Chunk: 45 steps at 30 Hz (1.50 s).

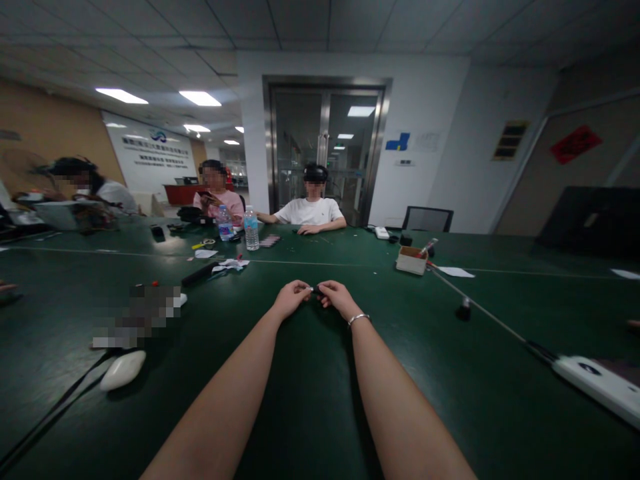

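Note:
Both of my arms reach forward over the dark green table. A small black object with a pale end sits between my fingertips; its kind is too small to make out. My left hand pinches the pale end on the left. The dark part is pinched by my right hand, which has a silver bangle at its wrist. Whether this is one piece or two joined pieces I cannot tell. Both hands are just above or resting on the tabletop.
A small box and a white power strip with its cable lie to the right. Left are a white rounded object with black straps, and two water bottles. A person in white sits opposite; others sit at left.

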Tool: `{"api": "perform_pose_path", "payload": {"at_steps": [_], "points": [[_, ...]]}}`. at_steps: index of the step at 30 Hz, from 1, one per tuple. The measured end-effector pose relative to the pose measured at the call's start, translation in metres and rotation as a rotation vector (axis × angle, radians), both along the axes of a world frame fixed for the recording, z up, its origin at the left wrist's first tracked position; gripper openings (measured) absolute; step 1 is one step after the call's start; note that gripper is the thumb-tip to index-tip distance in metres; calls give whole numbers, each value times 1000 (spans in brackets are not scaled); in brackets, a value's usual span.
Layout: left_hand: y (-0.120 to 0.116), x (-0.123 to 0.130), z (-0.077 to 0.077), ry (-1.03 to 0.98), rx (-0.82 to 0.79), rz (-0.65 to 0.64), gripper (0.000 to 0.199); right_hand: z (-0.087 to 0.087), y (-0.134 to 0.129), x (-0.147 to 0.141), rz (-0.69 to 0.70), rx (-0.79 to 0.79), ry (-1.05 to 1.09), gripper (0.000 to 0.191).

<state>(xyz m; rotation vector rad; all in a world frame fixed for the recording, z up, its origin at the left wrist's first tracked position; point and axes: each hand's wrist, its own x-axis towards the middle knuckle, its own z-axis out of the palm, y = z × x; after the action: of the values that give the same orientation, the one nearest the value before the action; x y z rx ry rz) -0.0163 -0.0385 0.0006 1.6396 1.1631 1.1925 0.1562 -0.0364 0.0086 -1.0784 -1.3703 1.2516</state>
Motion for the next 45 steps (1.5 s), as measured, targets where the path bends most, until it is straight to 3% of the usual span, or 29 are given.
{"api": "perform_pose_path", "payload": {"at_steps": [5,19,45], "points": [[0,-1,1,22,76,12,33,1,-1,0,-2,-1,-25,7],[-2,0,1,179,61,-4,35,0,0,-2,-14,-1,-14,5],[-2,0,-1,192,101,30,33,-1,3,-2,-12,0,-33,5]]}}
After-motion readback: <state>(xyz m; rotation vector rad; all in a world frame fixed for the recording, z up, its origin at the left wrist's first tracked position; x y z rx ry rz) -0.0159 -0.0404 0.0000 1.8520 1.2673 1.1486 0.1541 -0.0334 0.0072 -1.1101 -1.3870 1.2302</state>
